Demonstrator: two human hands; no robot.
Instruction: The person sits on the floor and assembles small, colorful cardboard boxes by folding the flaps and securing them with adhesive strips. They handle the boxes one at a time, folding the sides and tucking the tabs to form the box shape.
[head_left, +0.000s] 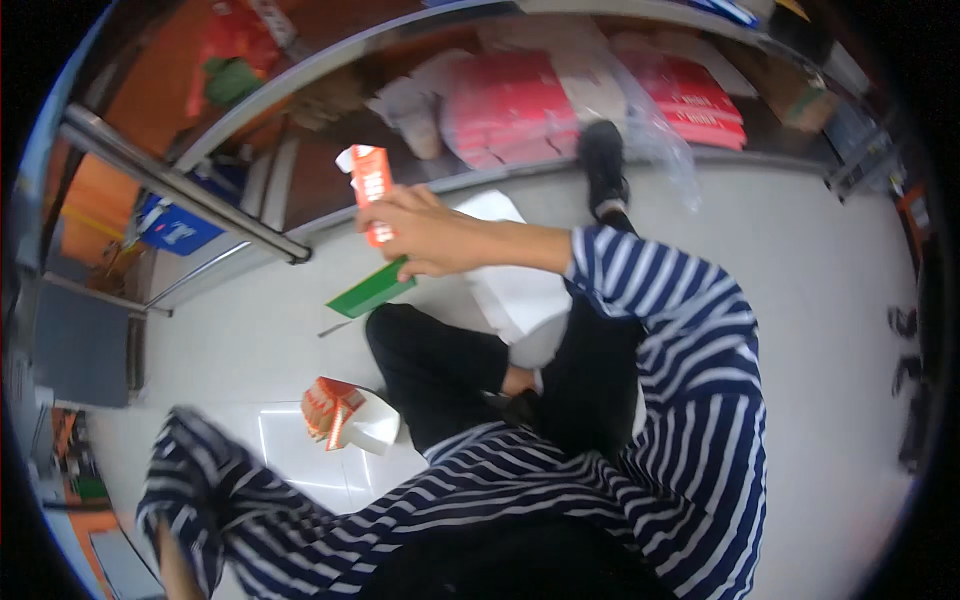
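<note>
My right hand [425, 235] reaches across to the left over my bent leg, its fingers closed round a flat orange-red carton [373, 183] with white print and a white open end. Just under that hand is a green flat piece [368, 290], like a small box or card. Its upper corner meets my thumb; I cannot tell whether the thumb holds it. My left forearm shows at the lower left, and its hand is out of view. On the floor left of my knee lies a bunch of orange folded cartons [328, 410] against a white curved piece [372, 425].
White sheets [515, 285] lie between my legs. Ahead, a low shelf [480, 182] holds red plastic-wrapped packs [515, 105]. A metal table leg [190, 185] and a blue box [185, 225] stand at the left. Dark shoes [905, 375] line the right side.
</note>
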